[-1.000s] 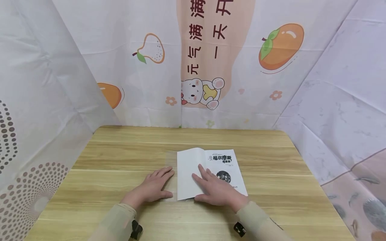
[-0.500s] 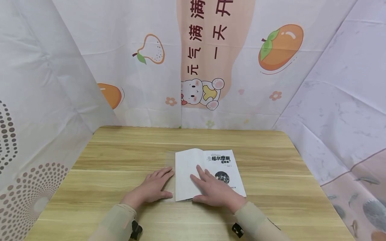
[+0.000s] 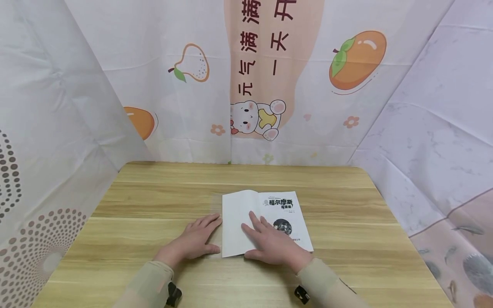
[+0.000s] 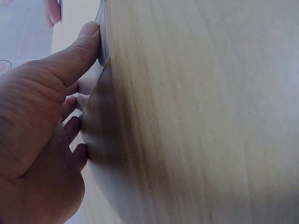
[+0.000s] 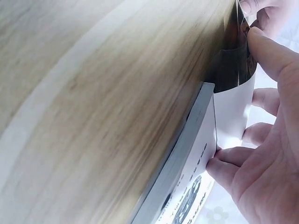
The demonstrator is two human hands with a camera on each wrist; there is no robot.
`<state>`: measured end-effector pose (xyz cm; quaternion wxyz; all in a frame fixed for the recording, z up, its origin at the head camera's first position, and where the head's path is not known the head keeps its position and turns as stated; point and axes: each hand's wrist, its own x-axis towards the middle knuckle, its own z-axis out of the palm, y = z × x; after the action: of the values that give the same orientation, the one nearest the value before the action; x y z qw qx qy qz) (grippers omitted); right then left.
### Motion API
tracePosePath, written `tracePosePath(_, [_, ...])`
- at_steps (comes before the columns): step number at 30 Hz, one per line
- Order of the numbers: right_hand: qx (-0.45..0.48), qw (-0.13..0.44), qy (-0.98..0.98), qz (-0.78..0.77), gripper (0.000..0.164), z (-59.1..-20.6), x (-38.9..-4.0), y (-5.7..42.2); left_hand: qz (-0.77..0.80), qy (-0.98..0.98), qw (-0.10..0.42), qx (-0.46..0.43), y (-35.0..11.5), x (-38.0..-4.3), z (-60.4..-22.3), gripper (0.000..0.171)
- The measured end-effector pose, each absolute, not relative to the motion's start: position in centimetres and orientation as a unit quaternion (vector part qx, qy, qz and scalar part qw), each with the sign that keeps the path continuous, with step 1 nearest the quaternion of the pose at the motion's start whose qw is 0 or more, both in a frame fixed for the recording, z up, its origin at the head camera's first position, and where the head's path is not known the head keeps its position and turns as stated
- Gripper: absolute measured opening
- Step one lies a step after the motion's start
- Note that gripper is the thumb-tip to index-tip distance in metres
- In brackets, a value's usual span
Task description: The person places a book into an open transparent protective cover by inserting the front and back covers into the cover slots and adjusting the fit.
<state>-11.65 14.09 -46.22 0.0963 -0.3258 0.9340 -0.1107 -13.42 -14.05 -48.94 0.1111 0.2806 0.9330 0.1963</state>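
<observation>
An open paperback book [image 3: 304, 226] lies on the wooden table, its printed title page to the right and a blank white leaf [image 3: 234, 214] spread to the left. Clear plastic film [image 3: 217, 204] shows beyond that leaf's left edge. My right hand [image 3: 275, 246] rests on the book with fingers spread across the white leaf and the fold. In the right wrist view, its thumb [image 5: 268, 51] touches the edge of the curved cover [image 5: 229, 70]. Beside the book, my left hand [image 3: 192, 239] lies over the film with relaxed fingers; its thumb [image 4: 77, 53] touches the film's edge.
The wood-grain table [image 3: 154, 196] extends around the book on all sides. A printed curtain [image 3: 185, 111] hangs along the back edge, with more cloth at both sides. Black wrist-camera mounts [image 3: 174, 294] sit under the sleeves.
The book has slid slightly left, together with my right hand, so less of the plastic film shows. My left hand has stayed in place.
</observation>
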Motion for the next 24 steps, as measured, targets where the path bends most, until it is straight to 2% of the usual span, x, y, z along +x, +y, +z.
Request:
tracePosePath(5, [-0.325,0.094,0.935,-0.109,0.076,-46.2,-11.6,14.0,0.204,0.93,0.096,0.29,-14.2,-13.5,-49.4,0.084])
tracePosePath(12, [-0.324,0.091,0.935,-0.108,0.076,-46.1,-11.5,13.8,0.2,0.933,0.1,0.281,-14.2,-13.8,-50.0,0.085])
tracePosePath(24, [-0.316,0.093,0.938,-0.105,0.076,-45.9,-11.3,13.6,0.205,0.93,0.102,0.287,-13.9,-13.3,-48.7,0.083])
